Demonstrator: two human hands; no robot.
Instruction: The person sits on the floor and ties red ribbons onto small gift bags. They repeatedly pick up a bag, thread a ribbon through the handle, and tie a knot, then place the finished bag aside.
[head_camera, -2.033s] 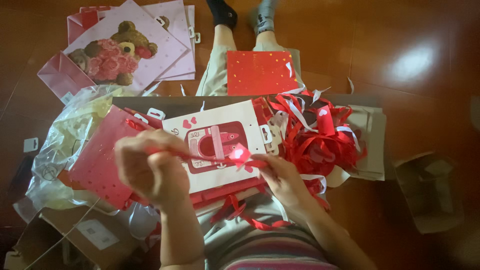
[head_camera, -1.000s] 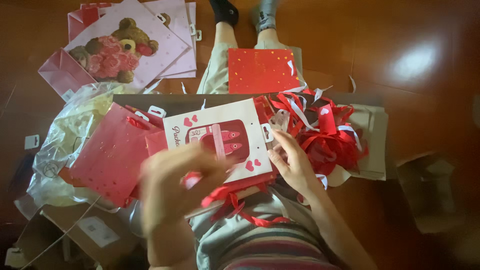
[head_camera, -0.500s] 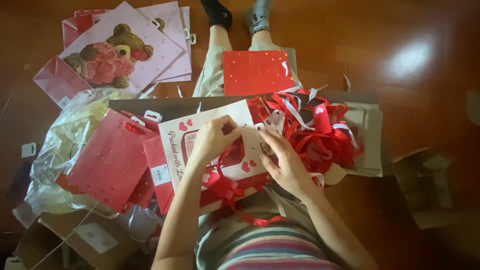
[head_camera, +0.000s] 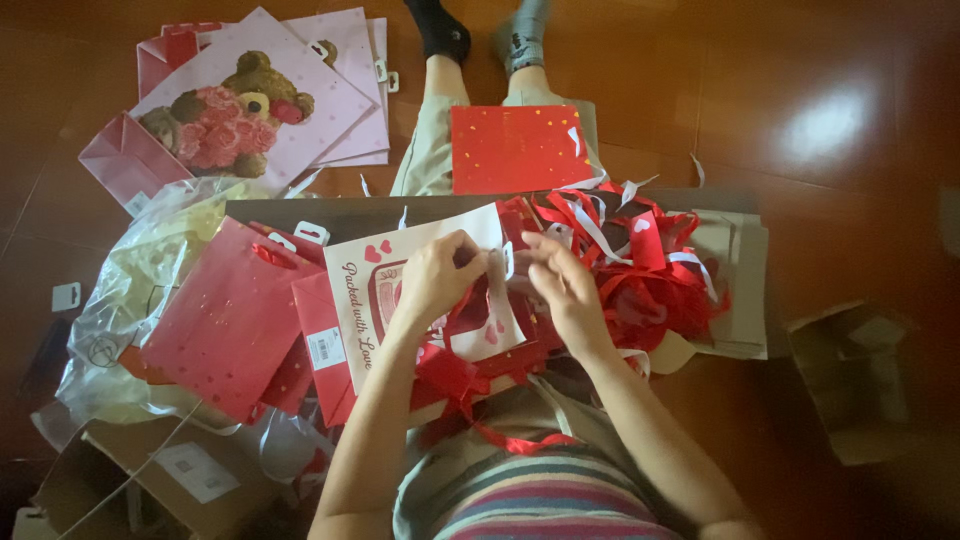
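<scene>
Threading: both hands work at the top edge of the white gift bag (head_camera: 400, 290) lying on the lap.
Left hand (head_camera: 440, 275): clenched on the bag's edge.
Right hand (head_camera: 560, 280): pinching a white ribbon (head_camera: 497, 290).
Nearby: ribbon pile (head_camera: 650, 270), red bag (head_camera: 225, 315).
Next, likely: seating the ribbon through the bag needs a steady edge.

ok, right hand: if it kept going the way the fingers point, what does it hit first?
The right hand points toward the left hand across the white gift bag. It would likely meet the left hand's fingers first; they look nearly touching, though depth is unclear.
</scene>
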